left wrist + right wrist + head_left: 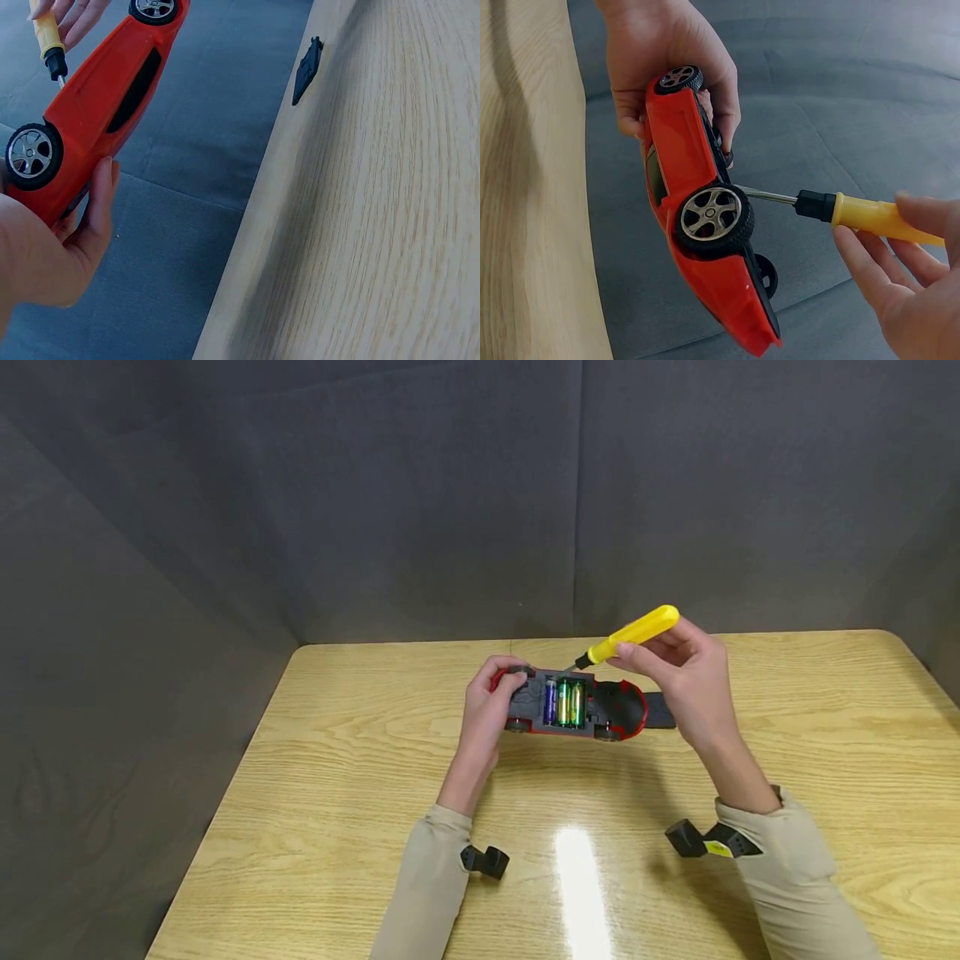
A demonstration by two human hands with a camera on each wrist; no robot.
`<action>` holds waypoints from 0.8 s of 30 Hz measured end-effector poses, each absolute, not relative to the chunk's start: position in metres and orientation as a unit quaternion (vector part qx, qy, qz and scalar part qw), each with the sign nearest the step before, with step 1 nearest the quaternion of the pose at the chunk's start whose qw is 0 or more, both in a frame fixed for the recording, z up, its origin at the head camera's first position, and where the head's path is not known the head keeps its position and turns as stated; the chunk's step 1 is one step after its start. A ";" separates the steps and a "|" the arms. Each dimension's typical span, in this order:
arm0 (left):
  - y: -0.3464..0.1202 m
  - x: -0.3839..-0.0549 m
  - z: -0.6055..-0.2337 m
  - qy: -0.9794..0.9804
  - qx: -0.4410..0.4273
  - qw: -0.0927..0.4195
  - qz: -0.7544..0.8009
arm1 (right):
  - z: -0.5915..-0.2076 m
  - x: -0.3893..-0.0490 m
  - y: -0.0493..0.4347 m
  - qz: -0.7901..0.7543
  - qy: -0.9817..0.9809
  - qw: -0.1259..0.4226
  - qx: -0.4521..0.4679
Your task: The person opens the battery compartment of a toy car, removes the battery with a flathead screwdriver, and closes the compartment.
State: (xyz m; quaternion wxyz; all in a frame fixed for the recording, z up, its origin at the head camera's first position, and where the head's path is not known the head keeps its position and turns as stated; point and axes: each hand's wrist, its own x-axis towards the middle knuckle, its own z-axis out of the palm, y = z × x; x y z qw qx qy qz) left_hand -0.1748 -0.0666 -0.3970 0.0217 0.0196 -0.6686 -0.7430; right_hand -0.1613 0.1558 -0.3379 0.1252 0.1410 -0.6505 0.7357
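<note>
A red toy car (628,710) is held above the table with its dark underside turned up. In its uncovered battery compartment sit one blue-purple battery (551,702) and two green batteries (571,703). My left hand (489,700) grips one end of the car, thumb on the underside by a wheel. My right hand (693,681) pinches the yellow handle of a screwdriver (633,635). Its metal shaft slants down to the compartment's far edge, by the blue-purple battery; the car's side hides the tip in the right wrist view.
A flat black plastic piece (308,71) lies on the wooden table (360,793) near the far edge, partly behind the car in the head view. Dark cloth (435,510) hangs behind the table and along its left side.
</note>
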 end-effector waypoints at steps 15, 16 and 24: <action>-0.069 -0.173 -0.399 -0.697 0.009 0.025 -0.717 | -0.339 -0.161 0.153 0.653 -0.704 0.116 0.254; -0.069 -0.173 -0.399 -0.697 0.009 0.024 -0.717 | -0.339 -0.161 0.153 0.650 -0.706 0.115 0.258; -0.069 -0.175 -0.398 -0.691 0.014 0.010 -0.722 | -0.337 -0.162 0.153 0.609 -0.746 0.103 0.248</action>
